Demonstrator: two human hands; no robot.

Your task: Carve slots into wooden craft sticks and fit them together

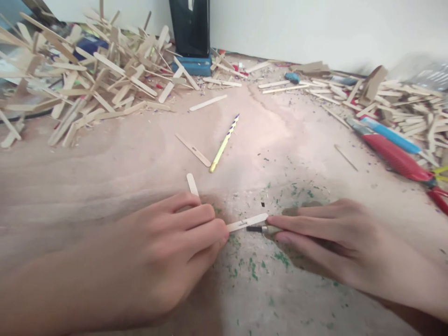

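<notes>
My left hand point(189, 238) is closed on one end of a popsicle stick point(249, 221), pressing it near the table top. Dark marks show around the middle of that stick. In my right hand point(325, 233) is a craft knife point(271, 229), its dark blade pointing left just below the stick; my index fingertip meets the stick's free end. Another popsicle stick point(192, 183) sticks out from behind the left-hand fingers; whether they grip it is hidden. Beyond the hands lie a yellow pencil point(224, 143) and a popsicle stick with a small slot point(193, 150).
A large heap of popsicle sticks point(115, 74) covers the back left, with more sticks point(402, 105) at the back right. A dark phone point(191, 28) stands upright in a blue holder point(199, 66). Red-handled pliers point(399, 156) lie at right. Green shavings point(252, 268) are scattered between the hands.
</notes>
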